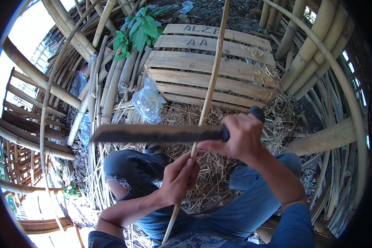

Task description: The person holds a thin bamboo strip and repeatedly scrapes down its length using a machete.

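Observation:
A long, pale bamboo strip runs from the top of the view down between my knees. My left hand is closed around it, thumb laid along its face. In my right hand is a machete, gripped by its dark handle. Its broad blade points left and crosses over the strip just above my left hand. Whether the edge touches the strip I cannot tell. The right thumb reaches toward the strip below the blade.
Beyond my knees stands a slatted wooden crate, with curly bamboo shavings heaped around it. A clear plastic bag lies left of the crate, near a green leafy plant. Bamboo poles and thin strips stand along both sides.

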